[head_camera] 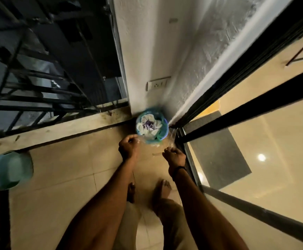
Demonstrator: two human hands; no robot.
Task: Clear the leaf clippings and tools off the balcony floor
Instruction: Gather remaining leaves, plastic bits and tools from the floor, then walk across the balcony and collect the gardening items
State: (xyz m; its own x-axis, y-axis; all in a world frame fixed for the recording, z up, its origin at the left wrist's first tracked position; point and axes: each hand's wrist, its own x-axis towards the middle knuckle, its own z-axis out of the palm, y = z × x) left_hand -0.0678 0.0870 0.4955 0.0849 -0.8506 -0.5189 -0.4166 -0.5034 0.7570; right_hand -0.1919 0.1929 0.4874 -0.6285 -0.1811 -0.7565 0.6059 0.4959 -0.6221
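Wall socket (157, 85), black railing (29, 107) — perhaps teal pot (11, 170)

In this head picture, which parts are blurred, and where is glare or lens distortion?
Head view: dim, warm light; motion blur smears the blue bin in the corner and the teal pot at left; a lamp reflection glares in the glass door; the wide lens bends the railing.

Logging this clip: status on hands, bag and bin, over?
Pinching the clear plastic bag: left hand, right hand. Ahead, blue bin in the corner. No obstruction seen.
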